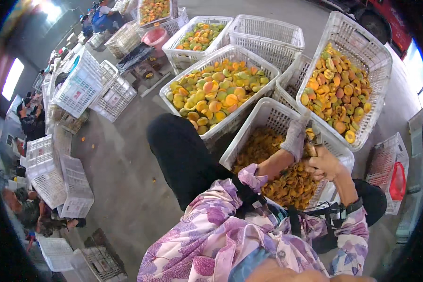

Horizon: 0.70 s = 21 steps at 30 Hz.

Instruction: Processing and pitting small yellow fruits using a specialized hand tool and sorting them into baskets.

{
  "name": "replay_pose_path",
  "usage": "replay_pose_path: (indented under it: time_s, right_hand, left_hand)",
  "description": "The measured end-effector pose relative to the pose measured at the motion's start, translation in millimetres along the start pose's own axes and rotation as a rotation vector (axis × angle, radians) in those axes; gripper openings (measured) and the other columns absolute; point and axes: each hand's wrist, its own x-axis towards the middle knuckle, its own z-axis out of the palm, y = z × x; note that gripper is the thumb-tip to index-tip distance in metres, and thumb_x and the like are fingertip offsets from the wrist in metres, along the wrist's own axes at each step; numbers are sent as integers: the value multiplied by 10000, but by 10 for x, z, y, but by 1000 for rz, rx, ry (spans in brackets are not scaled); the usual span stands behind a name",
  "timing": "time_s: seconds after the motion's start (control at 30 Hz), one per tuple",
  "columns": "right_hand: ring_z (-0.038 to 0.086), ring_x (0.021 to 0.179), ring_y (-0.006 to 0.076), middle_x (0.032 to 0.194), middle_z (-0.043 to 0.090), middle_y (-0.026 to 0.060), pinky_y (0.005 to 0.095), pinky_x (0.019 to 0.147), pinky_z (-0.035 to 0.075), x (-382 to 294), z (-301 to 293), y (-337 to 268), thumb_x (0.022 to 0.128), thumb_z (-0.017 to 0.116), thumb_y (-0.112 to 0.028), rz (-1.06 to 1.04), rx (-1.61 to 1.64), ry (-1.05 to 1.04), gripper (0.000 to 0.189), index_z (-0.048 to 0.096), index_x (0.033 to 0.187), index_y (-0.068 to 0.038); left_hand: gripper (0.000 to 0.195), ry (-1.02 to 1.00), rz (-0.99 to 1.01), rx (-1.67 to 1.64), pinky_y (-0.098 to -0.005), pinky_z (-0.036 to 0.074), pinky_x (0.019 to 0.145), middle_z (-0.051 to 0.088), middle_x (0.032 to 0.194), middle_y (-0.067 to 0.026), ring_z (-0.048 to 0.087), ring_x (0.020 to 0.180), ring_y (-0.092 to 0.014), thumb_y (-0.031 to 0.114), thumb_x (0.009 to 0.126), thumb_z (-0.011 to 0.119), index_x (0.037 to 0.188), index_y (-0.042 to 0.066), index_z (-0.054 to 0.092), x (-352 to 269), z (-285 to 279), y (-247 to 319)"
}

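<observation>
My left hand (294, 138), in a pale knit glove, reaches over a white plastic crate (245, 141) between my knees. Beside its fingers is a cut piece of yellow-orange stone fruit (310, 133); whether the glove grips it is hidden. Bare and curled, my right hand (327, 164) closes on a small tool (310, 151) whose shape is mostly covered. Below both hands, the crate holds a heap of brownish-orange fruit scraps (289, 185). Against its far right side leans a tilted white crate (377, 67) with halved fruit (338, 88) inside.
A full crate of green and orange fruit halves (211, 91) stands ahead-left. Behind it are another fruit crate (183, 58), a white lattice crate (268, 37) and a pink bucket (155, 38). Stacked crates (79, 84) and people (104, 17) line the left. A red handle (397, 181) shows at right.
</observation>
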Motion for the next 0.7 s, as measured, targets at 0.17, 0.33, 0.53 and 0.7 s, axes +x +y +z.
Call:
replay_pose_path:
  time_s: [0.17,0.33,0.53,0.7]
  right_hand:
    - [374,438,117,612,436,32,278,416,343,209,-218,268,809,549,-83,-698,-713,60,105,465,853,-38]
    - [525,572,308,596,518,130,360,548,441,405,-286,81,744,543,-75,-765,-1325,230,113,593,828,-18]
    - [554,747,326,769,588,113,420,662,433,793,-689,988,629,633,-135,-719,-1677,-15,323,566,938,-69]
    - [524,719,379,706,543,165,465,644,399,397,-363,475,636,641,-165,-500,-1368,187,389,499,980,-51]
  left_hand:
    - [370,190,-113,40,-361,472,569,575,804,-45,559,711,-204,463,849,485,926,109,561,-282,225,247]
    - [376,118,-131,-215,-366,474,529,567,711,-62,537,590,-225,485,855,480,864,114,535,-8,-260,614]
    - [535,731,646,1355,-368,389,906,586,1099,-140,524,1069,-265,479,879,406,1146,43,560,67,-1264,2040]
    - [643,1014,656,2028,-435,257,1010,407,1327,-127,352,1231,-311,547,817,446,1279,101,429,551,-2103,2283]
